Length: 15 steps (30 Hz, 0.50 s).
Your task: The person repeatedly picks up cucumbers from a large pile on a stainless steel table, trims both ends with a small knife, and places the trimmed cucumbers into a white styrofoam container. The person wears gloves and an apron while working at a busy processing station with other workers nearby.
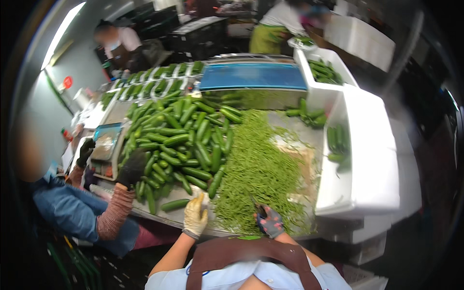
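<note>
Glossy green cucumbers (pixel 176 140) were heaped at odd angles; beside them, thin green pieces (pixel 256 164) were strewn beneath a dark pointed tool (pixel 256 205).

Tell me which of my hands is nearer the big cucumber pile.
Left. The left hand is just in front of the cucumber pile, near its front right corner; the right hand is farther right, at the heap of thin green pieces.

Cucumbers (pixel 171 140) on table (pixel 311 138), left of vegetable strips (pixel 261 164); foam box (pixel 374 159) right of strips; panel (pixel 253 76) behind.
</note>
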Each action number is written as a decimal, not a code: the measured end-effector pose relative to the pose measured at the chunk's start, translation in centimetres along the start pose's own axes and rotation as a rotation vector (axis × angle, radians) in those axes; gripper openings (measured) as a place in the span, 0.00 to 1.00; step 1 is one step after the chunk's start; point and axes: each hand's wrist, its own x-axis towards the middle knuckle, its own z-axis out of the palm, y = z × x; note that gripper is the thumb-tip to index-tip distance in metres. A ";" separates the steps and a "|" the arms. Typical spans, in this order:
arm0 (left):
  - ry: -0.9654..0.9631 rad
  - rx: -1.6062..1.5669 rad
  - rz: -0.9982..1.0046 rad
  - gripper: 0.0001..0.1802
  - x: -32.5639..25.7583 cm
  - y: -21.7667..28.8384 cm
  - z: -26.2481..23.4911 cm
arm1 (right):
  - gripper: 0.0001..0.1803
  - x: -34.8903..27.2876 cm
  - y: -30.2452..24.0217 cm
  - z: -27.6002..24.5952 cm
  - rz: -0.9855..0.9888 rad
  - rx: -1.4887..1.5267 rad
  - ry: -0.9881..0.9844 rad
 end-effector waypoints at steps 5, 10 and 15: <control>0.024 -0.072 0.016 0.37 0.8 2.3 -0.2 | 0.26 1.1 4.4 -2.6 -0.018 -0.238 0.001; -0.016 -0.172 0.036 0.36 1.9 4.4 0.7 | 0.27 0.2 1.7 -2.4 0.031 0.244 -0.050; -0.124 -0.444 0.223 0.26 5.5 8.1 2.3 | 0.23 -3.2 -4.0 -2.7 0.142 0.284 0.141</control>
